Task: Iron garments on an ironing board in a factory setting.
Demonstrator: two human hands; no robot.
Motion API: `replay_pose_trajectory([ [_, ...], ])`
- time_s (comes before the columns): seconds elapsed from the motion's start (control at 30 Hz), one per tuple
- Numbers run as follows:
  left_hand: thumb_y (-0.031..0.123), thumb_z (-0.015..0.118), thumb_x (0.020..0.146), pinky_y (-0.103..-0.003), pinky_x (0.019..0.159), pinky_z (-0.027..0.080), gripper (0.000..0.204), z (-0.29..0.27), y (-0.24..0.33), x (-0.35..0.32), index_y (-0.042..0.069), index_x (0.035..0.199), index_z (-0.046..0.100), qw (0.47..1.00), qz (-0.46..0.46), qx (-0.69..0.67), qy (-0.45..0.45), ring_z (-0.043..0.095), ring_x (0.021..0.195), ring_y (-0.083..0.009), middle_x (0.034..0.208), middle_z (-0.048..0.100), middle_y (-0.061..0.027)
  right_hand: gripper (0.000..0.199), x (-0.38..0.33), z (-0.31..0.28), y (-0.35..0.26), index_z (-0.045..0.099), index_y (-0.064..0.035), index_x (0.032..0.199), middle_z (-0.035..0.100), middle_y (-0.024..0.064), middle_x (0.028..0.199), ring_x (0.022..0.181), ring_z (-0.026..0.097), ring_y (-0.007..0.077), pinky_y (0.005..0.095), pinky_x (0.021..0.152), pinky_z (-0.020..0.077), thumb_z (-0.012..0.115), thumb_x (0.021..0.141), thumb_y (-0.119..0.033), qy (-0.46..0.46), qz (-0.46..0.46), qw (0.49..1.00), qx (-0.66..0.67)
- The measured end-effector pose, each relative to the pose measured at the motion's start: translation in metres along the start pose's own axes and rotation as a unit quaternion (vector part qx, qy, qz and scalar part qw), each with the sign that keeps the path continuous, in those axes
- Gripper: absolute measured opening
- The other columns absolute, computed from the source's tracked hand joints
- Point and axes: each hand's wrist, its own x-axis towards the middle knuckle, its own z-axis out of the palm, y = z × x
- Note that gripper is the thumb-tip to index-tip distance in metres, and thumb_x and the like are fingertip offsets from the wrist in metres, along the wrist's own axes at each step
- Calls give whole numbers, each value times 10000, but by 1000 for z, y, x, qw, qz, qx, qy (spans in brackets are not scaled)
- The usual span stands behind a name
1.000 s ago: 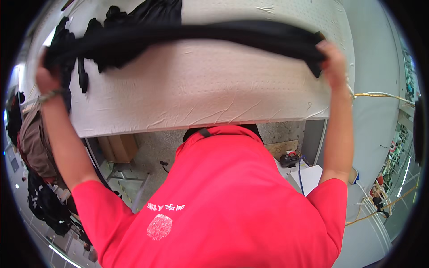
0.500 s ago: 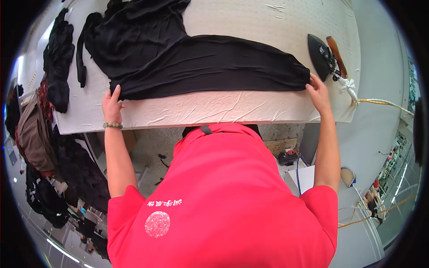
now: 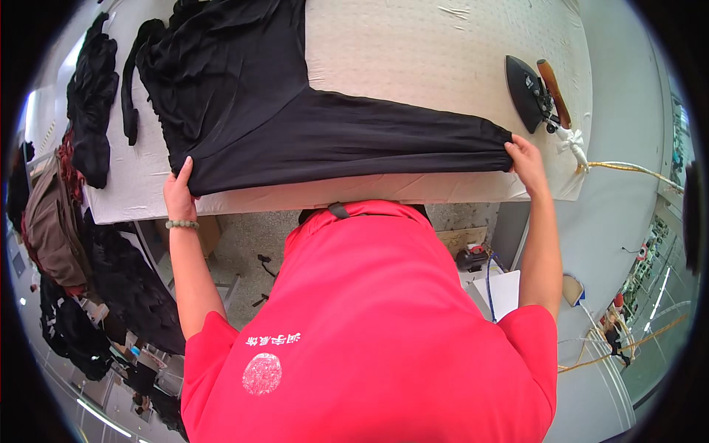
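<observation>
On the ironing table (image 3: 413, 52), both hands now stretch the black trousers (image 3: 332, 140) flatter.

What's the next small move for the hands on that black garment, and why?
Probably smooth the cloth flat. The left hand pins the wide end of the black garment and the right hand holds its gathered cuff, so it lies stretched along the near edge of the ironing table, with the iron parked beside the cuff.
</observation>
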Motion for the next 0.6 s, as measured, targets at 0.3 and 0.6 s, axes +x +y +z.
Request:
replay_pose_trajectory([
  [0.3, 257, 715, 968, -256, 543, 513, 230, -4, -16, 9, 63, 1086, 679, 998, -11, -15, -51, 694, 709, -122, 927, 742, -31, 305, -8, 16, -16, 674, -10, 1212, 708, -6, 1025, 851, 616, 53, 227, 703, 479, 609, 994, -213, -48, 182, 981, -36],
  [0.6, 256, 714, 965, -339, 751, 607, 292, -19, -22, 5, 39, 1158, 683, 999, -29, -38, -20, 737, 945, -195, 1072, 749, -91, 269, -30, 13, -32, 692, -39, 1178, 703, -37, 985, 841, 616, 49, 231, 710, 479, 620, 979, -206, -16, 171, 985, 18],
])
